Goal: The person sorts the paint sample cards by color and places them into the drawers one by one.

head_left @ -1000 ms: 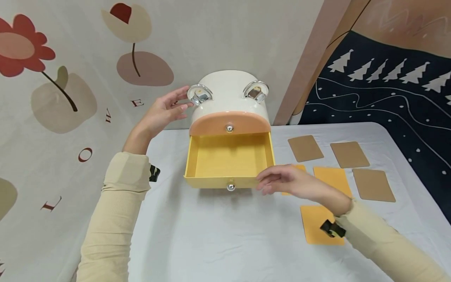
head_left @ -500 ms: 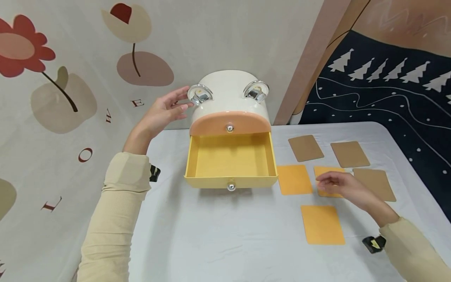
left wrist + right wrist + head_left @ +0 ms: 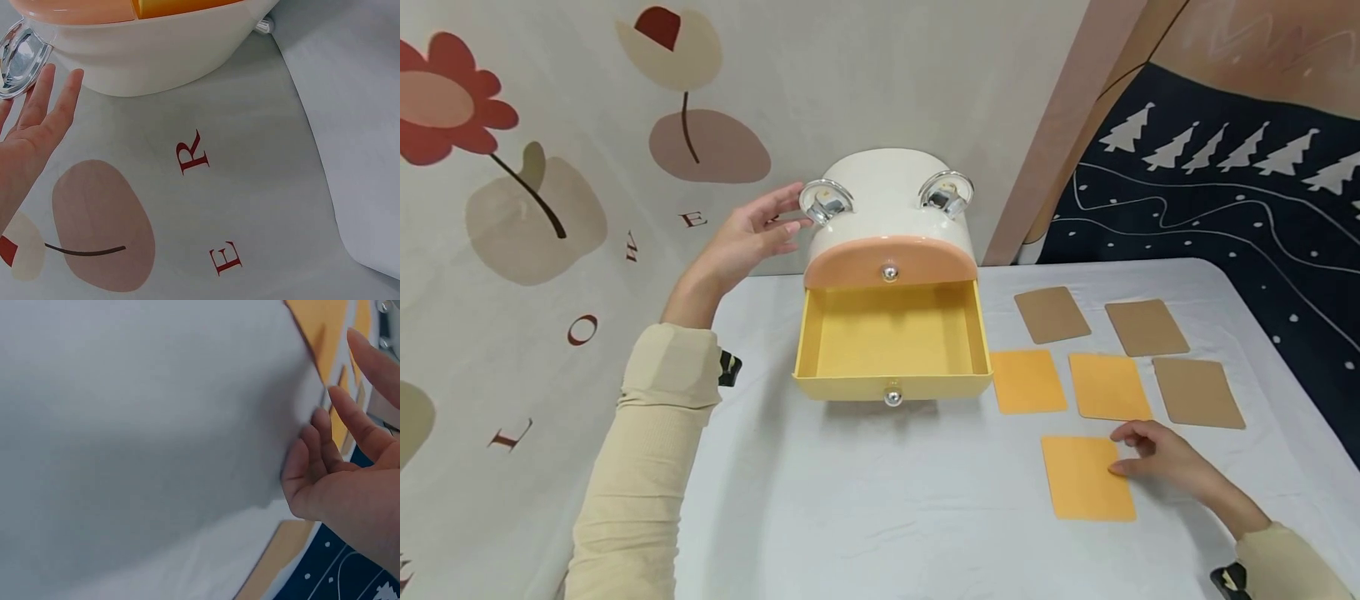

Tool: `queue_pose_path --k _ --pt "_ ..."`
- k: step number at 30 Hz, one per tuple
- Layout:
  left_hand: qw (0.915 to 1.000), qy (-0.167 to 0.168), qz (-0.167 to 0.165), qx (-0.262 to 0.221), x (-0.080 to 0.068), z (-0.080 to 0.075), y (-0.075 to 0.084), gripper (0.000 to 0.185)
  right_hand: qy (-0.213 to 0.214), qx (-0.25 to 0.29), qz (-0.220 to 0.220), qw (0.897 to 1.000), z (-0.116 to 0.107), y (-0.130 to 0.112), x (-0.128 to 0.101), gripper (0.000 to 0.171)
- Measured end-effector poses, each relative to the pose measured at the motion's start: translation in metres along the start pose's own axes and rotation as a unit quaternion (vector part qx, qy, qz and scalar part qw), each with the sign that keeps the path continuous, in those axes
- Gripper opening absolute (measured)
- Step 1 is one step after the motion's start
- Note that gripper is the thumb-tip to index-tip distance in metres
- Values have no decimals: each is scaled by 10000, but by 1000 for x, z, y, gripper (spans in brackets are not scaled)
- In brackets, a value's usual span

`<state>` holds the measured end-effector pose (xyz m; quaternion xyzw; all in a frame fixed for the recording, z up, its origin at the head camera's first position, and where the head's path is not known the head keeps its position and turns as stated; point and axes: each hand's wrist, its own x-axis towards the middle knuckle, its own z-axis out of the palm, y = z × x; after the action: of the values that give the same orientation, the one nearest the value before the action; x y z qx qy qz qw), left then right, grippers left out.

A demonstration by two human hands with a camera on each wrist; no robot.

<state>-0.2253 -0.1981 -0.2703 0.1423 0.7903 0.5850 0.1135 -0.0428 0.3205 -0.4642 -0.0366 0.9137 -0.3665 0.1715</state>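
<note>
A white drawer box point(image 3: 883, 183) with two silver ear-like rings stands against the wall. Its lower yellow drawer point(image 3: 835, 387) is pulled out and holds nothing; the peach upper drawer point(image 3: 850, 265) is closed. My left hand point(image 3: 741, 237) is beside the left silver ear point(image 3: 826, 202), fingers loosely extended with the fingertips right at its rim; the left wrist view shows this hand point(image 3: 31, 137) below the ear too. At the right edge of the nearest orange card point(image 3: 1086, 479) is my right hand point(image 3: 1165, 458), thumb and index finger apart. The right wrist view shows its other fingers point(image 3: 325, 444) bent loosely.
Two more orange cards, one beside the drawer point(image 3: 1028, 382) and one farther right point(image 3: 1110, 387), lie flat on the white cloth point(image 3: 850, 517). Behind them are three brown cards, including one point(image 3: 1199, 393) at the far right. A printed wall hanging point(image 3: 587, 275) rises behind the table.
My right hand has moved from the open drawer's front corner, over the orange cards, to the right edge of the nearest orange card. The left hand and the drawer box have stayed put.
</note>
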Motion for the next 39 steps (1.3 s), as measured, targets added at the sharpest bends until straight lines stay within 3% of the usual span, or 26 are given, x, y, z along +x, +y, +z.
queue_pose_path --k 9,16,24,28,32,39 --pt "10000 1 -40 -3 -1 0 1 53 443 -596 -259 9969 14 -1 0 40" --pt "10000 13 -13 -53 0 0 0 53 508 -668 -248 9962 16 -1 2 41" --pt "10000 16 -28 -19 0 1 1 54 556 -685 -253 9958 15 -4 2 30" --pt "10000 14 -31 1 -1 1 1 54 255 -53 -2 9997 7 -5 5 18" --pt "10000 6 -26 11 0 1 1 54 -93 794 278 9964 -3 -5 9 10" --pt "10000 -14 -9 53 0 1 1 54 33 1155 411 9924 -29 -18 19 17"
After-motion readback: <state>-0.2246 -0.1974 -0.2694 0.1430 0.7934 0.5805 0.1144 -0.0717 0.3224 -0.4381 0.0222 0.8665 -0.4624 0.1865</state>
